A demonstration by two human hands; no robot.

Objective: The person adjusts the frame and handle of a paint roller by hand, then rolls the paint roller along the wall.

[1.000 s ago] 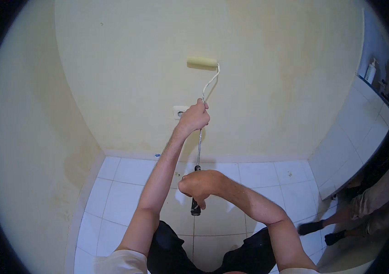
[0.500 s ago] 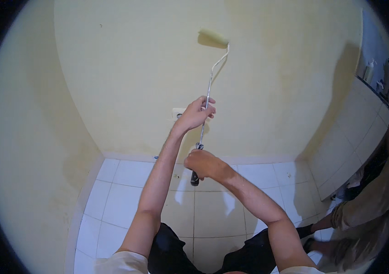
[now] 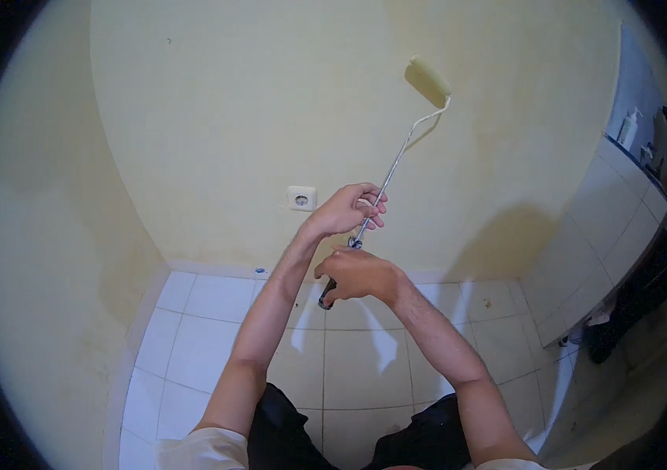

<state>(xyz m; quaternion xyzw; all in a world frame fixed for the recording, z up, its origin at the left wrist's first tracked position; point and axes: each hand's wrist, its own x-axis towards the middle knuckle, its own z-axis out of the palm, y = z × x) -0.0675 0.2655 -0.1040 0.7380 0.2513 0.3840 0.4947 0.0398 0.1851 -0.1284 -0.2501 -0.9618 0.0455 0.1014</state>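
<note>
two hands gripped the roller (image 3: 430, 81): the left hand (image 3: 349, 210) curled round its metal shaft, the right hand (image 3: 355, 274) closed on the dark handle below. the roller had climbed and swung right within a second, lying tilted on the yellow wall (image 3: 216, 117) above the socket (image 3: 300, 198).

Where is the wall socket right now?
In the head view, the white wall socket sits low on the yellow wall, just left of the left hand, above the floor tiles.

Both arms reach forward, left hand (image 3: 347, 210) above right hand (image 3: 357, 274), fingers apparently curled closed.
</note>
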